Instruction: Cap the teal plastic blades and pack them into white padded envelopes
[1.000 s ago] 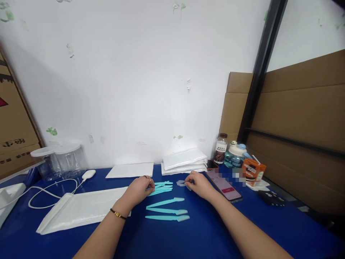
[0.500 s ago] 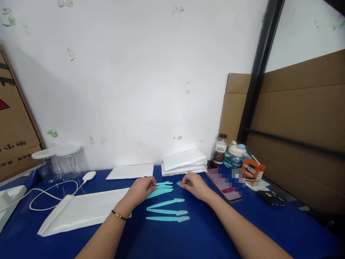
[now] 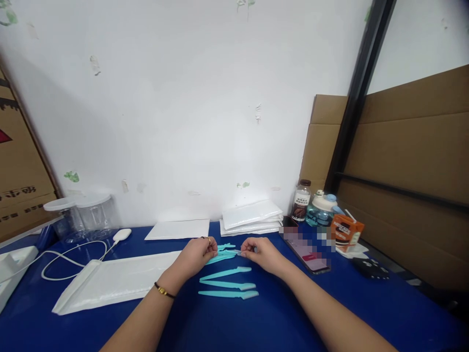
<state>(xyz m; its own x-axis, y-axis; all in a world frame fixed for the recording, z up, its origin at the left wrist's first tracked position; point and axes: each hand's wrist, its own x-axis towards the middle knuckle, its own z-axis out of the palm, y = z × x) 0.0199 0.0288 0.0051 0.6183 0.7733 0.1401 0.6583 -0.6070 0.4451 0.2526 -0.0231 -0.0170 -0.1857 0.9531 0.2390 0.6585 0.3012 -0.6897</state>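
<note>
My left hand [image 3: 202, 254], with a black bracelet on its wrist, pinches a turquoise eyebrow razor [image 3: 230, 252] by the handle. At the blade end, my right hand [image 3: 259, 254] is closed on a small clear cap, mostly hidden by its fingertips; whether the cap surrounds the blade I cannot tell. More turquoise razors [image 3: 222, 258] lie in a loose bunch under and beside the left fingers. Nearer to me, several razors lie apart, among them a front one [image 3: 227, 294], with blade ends pointing right.
A white padded mailer [image 3: 120, 281] lies at left, beside a white cable [image 3: 58, 254]. Behind the hands are a flat white mailer [image 3: 178, 230] and a mailer stack [image 3: 252, 217]. A phone [image 3: 308, 252], bottle [image 3: 301, 203], jug [image 3: 320, 215] and orange carton [image 3: 344, 232] stand or lie at right.
My right hand has moved slightly left with the clear cap, up to the razor's blade end. My left hand has shifted a little right. The view has tilted slightly.
</note>
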